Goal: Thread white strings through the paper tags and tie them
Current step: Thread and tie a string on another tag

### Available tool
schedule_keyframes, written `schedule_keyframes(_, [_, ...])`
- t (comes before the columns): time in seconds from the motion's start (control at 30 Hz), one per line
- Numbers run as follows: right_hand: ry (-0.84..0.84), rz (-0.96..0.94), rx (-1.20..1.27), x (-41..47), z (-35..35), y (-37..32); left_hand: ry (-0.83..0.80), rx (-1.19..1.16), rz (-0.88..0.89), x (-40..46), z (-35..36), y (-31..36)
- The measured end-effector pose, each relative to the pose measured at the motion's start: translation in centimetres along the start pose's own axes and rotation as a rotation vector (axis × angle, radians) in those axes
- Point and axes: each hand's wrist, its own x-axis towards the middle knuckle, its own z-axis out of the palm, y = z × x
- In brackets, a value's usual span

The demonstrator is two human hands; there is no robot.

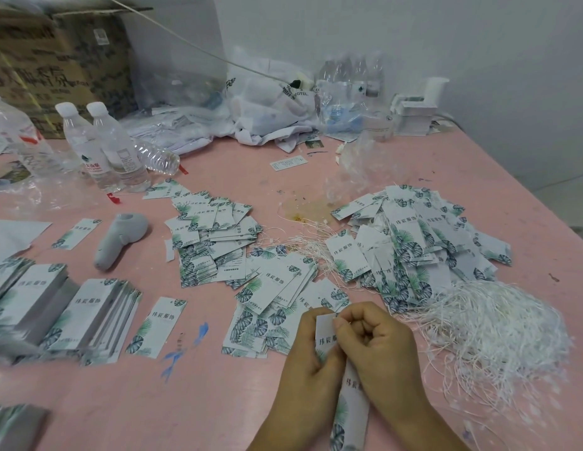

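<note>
We are looking down at a pink table (238, 392) that is filling most of the view, with a brown cardboard box (55, 56) sitting at its far left corner and crumpled clear plastic bags (267, 105) lying along the back wall. To our right a big loose heap of white strings (492, 323) is spreading over the table edge, and just beyond it a pile of leaf-printed paper tags with strings already on them (417, 242) is lying in disorder. A second pile of loose tags (212, 236) is resting near the table's middle, and neat stacks of tags (72, 307) are sitting at our left. Two capped water bottles (104, 148) are standing upright behind a grey handheld device (121, 239) that is lying on its side. Close in front of us, our left hand (303, 362) is gripping a tag (350, 415) by its upper part, fingers curled round it, while our right hand (381, 346) is closing its curled fingers together at the tag's top edge; we cannot tell whether a string is pinched there, as the fingers are hiding that spot.
</note>
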Motion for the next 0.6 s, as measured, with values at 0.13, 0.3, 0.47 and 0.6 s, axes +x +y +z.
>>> schedule_keyframes(0.13, [0.014, -0.011, -0.029, 0.1, -0.1, 0.1, 0.015, -0.065, -0.006, 0.1, -0.1, 0.3])
schedule_keyframes(0.3, [-0.038, 0.033, 0.081, 0.5, -0.7, 0.2, 0.013, -0.392, -0.173, 0.7, -0.9, 0.9])
schedule_keyframes(0.47, [-0.103, 0.079, 0.196, 0.6, -0.5, -0.2, 0.102, -0.404, -0.127, 1.2, -1.2, 0.3])
schedule_keyframes(0.6, [-0.124, 0.127, 0.259, 0.7, -0.7, -0.3, 0.187, -0.318, -0.050, 1.0, -1.3, 0.0])
